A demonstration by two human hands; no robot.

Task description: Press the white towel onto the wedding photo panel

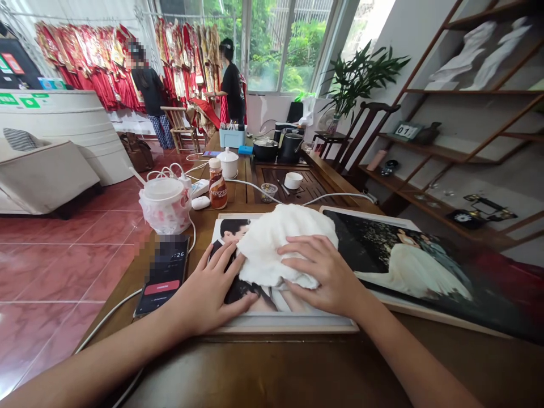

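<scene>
A framed photo [225, 226] lies flat on the wooden table, partly covered by a crumpled white cloth [272, 238]. My right hand [317, 272] holds the cloth against the photo, its fingers bent over the near right side of it. On the photo's left part rests my left hand [223, 283], fingers spread, the fingertips by the cloth's left edge. Beside it, to the right, lies a second framed photo [374, 243] showing people in a white gown and other formal clothes.
A phone [164, 275] with a cable lies on the left, near a plastic-wrapped tub [165, 207] and a brown-labelled bottle [218, 184]. Farther back are a white lidded pot [228, 163], a small white cup [293, 180] and dark pots [291, 147]. Two people stand by hanging red garments.
</scene>
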